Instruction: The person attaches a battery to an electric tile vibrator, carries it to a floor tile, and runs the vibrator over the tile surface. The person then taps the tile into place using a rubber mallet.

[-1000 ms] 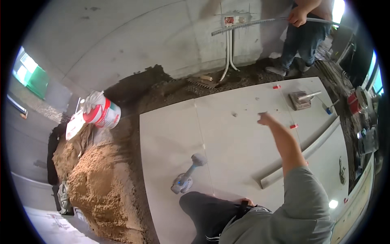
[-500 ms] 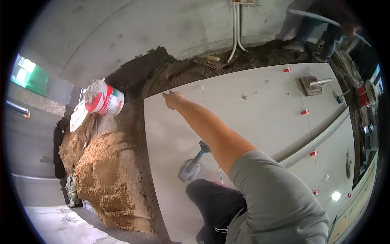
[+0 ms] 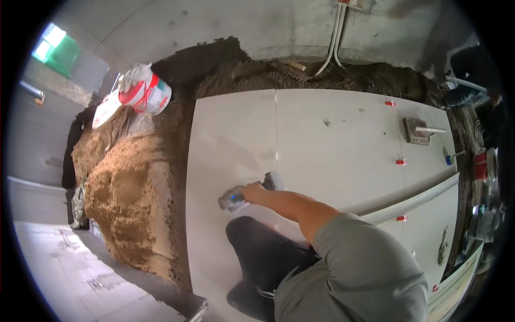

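My right hand [image 3: 252, 193] is wrapped around the handle of a grey and blue cordless tile vibrator [image 3: 232, 199]. The tool rests on a large pale floor tile [image 3: 225, 139], its dark battery end [image 3: 273, 181] sticking out beyond my wrist. My bare forearm reaches in from the grey sleeve at lower right, above my dark-trousered bent leg. My left hand is out of sight. Red levelling clips [image 3: 401, 162] sit along the tile joints to the right.
Piled sand [image 3: 129, 198] and a red and white bucket [image 3: 153, 96] lie left. Dark mortar holds a notched trowel [image 3: 289, 71] at the wall. A flat-plated hand tool [image 3: 417, 131] and a long straightedge [image 3: 413, 199] lie on the tiles. Another person [image 3: 469, 80] is at far right.
My right hand has come back from the tile's far left corner and taken hold of the tile vibrator, which sits slightly higher in view. The other person has shifted right; the view has turned.
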Demonstrator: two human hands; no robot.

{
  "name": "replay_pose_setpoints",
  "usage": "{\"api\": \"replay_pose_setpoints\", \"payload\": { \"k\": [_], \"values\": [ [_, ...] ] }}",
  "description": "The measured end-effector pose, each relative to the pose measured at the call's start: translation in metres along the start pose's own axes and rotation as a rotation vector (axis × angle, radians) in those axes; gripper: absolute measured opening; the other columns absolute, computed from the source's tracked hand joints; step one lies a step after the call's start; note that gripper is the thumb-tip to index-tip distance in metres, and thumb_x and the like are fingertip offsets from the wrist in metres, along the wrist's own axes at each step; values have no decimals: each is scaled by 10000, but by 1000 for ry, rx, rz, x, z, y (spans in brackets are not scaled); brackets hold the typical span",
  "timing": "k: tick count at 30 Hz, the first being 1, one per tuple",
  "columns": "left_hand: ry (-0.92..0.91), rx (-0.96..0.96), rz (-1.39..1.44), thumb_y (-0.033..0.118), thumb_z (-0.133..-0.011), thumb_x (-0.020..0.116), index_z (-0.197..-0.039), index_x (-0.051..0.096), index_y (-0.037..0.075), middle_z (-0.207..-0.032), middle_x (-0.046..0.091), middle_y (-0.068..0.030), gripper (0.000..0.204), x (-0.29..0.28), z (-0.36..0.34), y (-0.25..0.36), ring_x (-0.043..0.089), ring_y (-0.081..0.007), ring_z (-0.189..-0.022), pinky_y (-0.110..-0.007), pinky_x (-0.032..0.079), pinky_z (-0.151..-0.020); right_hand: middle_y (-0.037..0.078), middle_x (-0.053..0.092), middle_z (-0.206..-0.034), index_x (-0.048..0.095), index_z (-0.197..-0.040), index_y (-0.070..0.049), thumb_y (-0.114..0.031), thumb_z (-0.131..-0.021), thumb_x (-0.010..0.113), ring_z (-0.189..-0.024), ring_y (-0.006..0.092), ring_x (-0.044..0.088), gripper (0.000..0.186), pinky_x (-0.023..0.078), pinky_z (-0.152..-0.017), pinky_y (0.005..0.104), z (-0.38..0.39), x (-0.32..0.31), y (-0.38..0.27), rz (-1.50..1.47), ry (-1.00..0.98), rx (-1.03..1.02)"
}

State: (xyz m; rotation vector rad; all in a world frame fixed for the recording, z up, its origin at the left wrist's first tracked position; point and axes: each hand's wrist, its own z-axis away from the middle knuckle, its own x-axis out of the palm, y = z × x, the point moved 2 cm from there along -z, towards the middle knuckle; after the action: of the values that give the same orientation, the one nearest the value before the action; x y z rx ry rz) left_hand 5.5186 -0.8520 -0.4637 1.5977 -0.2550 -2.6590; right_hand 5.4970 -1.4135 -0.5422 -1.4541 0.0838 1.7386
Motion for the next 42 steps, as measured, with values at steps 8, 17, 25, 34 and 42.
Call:
{"api": "replay_pose_setpoints", "payload": {
  "k": [8,17,25,34,42],
  "values": [
    [172,-218,-24,328,-1009,459,-1079,600,-77,-1056,597,-281,434,20,96,-129,577,-443,-988,-544,440,-870,186,707,-1043,522,-1207,0,-140,-789,691,-974,339,703,472,566,-780,497,10,7,-10,-56,-62,179],
    [462,-156,230,364,-989,494,-1152,599,-91,-1103,601,-301,494,-48,-62,-241,572,-433,-1013,-501,445,-898,231,692,-1016,465,-1217,32,-33,-762,699,-964,399,685,517,553,-772,489,4,16,-24,12,-206,92],
    [49,296,188,503,-939,589,-1368,491,-72,-1437,469,-272,724,2,-238,44,423,-392,-1360,-460,331,-1138,248,679,-982,403,-1215,50,-156,-848,668,-954,405,674,498,535,-789,487,10,12,-11,207,-209,138],
    [305,233,-66,549,-980,426,-1518,188,-83,-1601,112,-294,863,176,-116,210,98,-427,-1499,-542,151,-1196,286,669,-943,311,-1271,155,-51,-833,563,-911,408,681,545,547,-728,470,-1,7,-18,273,-370,96],
    [335,304,-135,559,-970,420,-1497,142,-139,-1590,75,-330,919,197,-122,231,45,-446,-1497,-532,71,-1209,300,662,-892,142,-1400,198,-44,-839,506,-842,413,675,712,526,-702,492,-7,19,-5,278,-435,128]
  ]
}}
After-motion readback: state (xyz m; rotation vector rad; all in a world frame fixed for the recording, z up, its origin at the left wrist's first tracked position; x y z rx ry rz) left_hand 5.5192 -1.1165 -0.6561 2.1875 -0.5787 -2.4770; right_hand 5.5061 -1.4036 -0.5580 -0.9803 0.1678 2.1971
